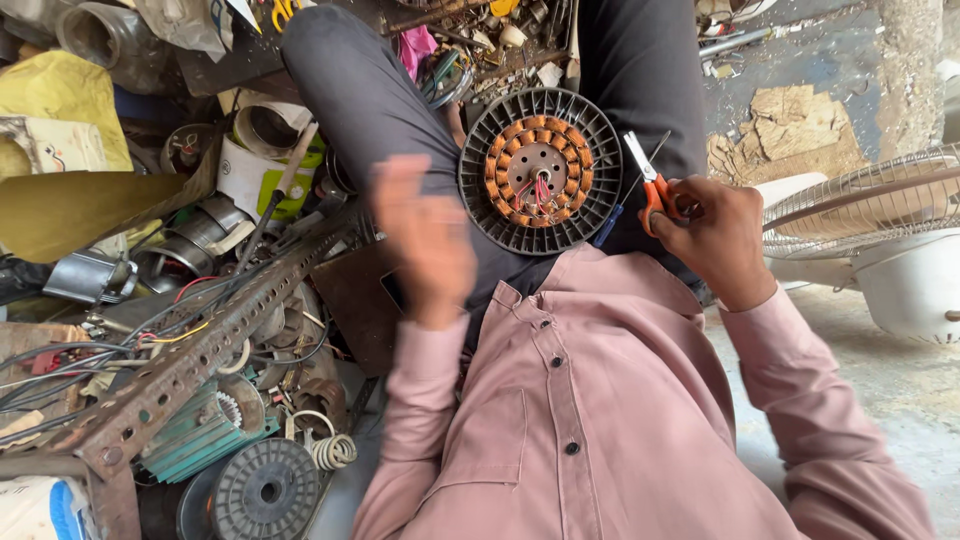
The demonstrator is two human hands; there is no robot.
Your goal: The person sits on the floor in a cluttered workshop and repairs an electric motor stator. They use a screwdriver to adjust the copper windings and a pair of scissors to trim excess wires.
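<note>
Scrap heaped at far left: angle iron, wires, spool. Left hand blurred, open, holding nothing, over thigh. Stator with copper coils rests on lap, between hands. Right hand clamped on orange scissors, blades just beside stator. Fan guard at right.

Two hands are in view: one left hand, blurred, and one right hand. One pair of orange-handled scissors sits in the right hand. One round fan motor stator lies between the hands. One wire fan guard stands beyond the right hand.
</note>
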